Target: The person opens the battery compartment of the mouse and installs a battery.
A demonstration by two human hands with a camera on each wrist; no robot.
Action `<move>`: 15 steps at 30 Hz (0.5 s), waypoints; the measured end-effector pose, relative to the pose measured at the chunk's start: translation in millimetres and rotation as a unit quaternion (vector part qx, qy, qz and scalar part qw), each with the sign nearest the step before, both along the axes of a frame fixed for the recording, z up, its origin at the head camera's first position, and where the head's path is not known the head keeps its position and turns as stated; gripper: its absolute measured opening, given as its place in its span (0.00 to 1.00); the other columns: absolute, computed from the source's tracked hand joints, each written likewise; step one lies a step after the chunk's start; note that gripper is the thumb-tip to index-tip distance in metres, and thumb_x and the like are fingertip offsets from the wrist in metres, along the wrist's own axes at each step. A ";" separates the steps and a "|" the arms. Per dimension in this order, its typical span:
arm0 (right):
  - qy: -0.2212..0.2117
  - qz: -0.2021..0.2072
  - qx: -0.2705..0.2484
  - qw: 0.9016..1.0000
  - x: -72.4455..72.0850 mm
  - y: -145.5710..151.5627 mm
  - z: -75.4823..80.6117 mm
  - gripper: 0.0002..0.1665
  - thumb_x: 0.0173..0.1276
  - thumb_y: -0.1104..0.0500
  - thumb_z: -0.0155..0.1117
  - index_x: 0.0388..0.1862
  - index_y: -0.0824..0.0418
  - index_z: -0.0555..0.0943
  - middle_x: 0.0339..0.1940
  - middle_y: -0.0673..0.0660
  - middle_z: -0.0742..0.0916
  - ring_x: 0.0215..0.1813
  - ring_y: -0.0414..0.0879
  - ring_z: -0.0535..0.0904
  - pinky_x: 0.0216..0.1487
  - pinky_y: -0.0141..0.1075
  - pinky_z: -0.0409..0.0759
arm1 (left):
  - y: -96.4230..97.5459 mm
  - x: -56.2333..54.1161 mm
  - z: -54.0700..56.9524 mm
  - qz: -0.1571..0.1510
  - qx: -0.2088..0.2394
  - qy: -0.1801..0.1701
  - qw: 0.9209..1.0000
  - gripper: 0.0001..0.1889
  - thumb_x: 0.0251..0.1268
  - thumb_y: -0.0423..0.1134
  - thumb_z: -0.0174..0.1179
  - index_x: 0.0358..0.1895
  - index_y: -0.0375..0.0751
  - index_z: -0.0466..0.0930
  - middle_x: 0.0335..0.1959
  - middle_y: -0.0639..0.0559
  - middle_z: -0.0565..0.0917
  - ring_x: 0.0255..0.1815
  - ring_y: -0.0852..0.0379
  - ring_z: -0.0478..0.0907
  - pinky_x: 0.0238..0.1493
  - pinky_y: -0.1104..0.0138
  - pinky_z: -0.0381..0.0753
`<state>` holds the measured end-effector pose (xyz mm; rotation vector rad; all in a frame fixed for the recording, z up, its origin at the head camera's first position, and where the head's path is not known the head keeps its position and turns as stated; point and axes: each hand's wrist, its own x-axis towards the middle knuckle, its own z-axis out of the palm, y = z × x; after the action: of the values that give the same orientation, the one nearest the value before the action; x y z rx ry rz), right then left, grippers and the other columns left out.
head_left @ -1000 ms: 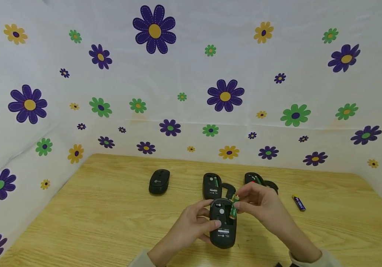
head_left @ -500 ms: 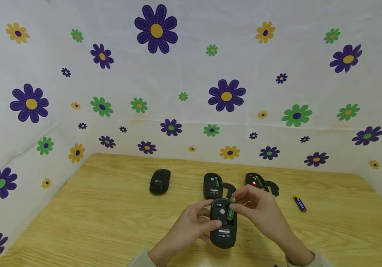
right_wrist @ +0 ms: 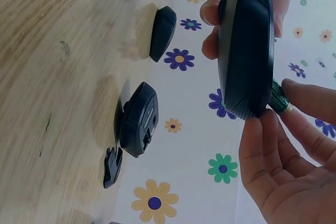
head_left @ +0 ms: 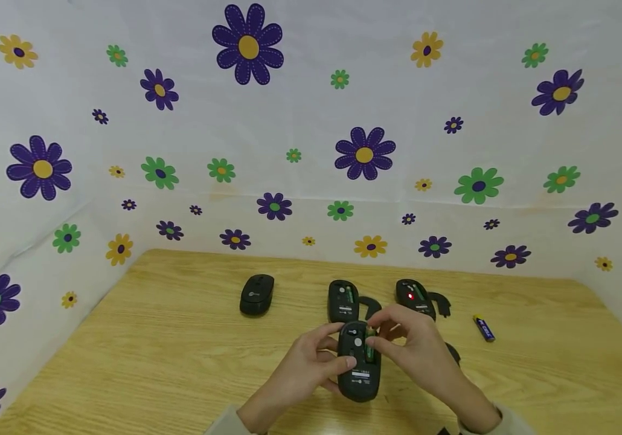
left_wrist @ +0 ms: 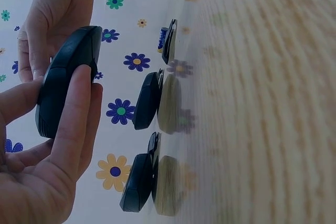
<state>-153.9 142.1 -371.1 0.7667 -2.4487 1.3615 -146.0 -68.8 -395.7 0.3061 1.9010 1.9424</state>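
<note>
My left hand (head_left: 311, 362) holds a black computer mouse (head_left: 359, 383) above the table, its underside facing me and the battery compartment uncovered. A green battery (head_left: 369, 350) lies mostly within that compartment. The thumb and fingers of my right hand (head_left: 416, 341) pinch its upper end. From the right wrist view, one end of the green battery (right_wrist: 279, 98) sticks out past the mouse (right_wrist: 247, 51), between thumb and fingers. In the left wrist view the mouse (left_wrist: 60, 82) hides the battery.
Behind the hands lie two overturned mice (head_left: 342, 305) (head_left: 410, 291), each with a green battery inside; the right one glows red. Detached covers (head_left: 371, 307) (head_left: 441, 304) lie beside them, another (head_left: 453, 351) behind my right wrist. An upright mouse (head_left: 257, 296) stands left, a blue battery (head_left: 484, 328) right.
My right hand has moved left and tipped the green battery down from a slant above the compartment to nearly flat inside it. The left hand keeps its hold on the mouse.
</note>
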 end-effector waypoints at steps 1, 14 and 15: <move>0.002 -0.001 0.003 1.000 -0.1 -0.2 -0.1 0.15 0.57 0.74 0.76 0.37 0.58 0.84 0.34 0.46 0.85 0.34 0.38 0.81 0.34 0.35 0.86 | -0.2 0.0 0.2 0.000 0.000 -0.001 1.000 0.33 0.69 0.29 0.64 0.75 0.31 0.63 0.43 0.44 0.81 0.43 0.47 0.86 0.31 0.59 0.90; -0.187 0.002 -0.067 0.980 -3.7 0.9 2.1 0.09 0.74 0.66 0.63 0.49 0.71 0.80 0.45 0.61 0.84 0.39 0.48 0.83 0.31 0.40 0.89 | -1.1 -0.8 0.9 0.003 0.004 -0.002 1.000 0.32 0.70 0.30 0.64 0.75 0.35 0.64 0.43 0.44 0.81 0.44 0.47 0.86 0.32 0.58 0.90; -0.215 0.017 -0.078 0.973 -4.7 1.8 1.8 0.13 0.76 0.65 0.61 0.53 0.73 0.79 0.47 0.63 0.83 0.40 0.49 0.84 0.31 0.41 0.89 | -1.1 -0.7 1.0 0.003 0.005 -0.001 1.000 0.32 0.70 0.30 0.64 0.75 0.35 0.64 0.43 0.44 0.81 0.44 0.47 0.86 0.32 0.58 0.90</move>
<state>-158.6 144.0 -369.2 0.5215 -2.5991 1.8748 -146.7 -69.9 -394.7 0.3006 1.8945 1.9552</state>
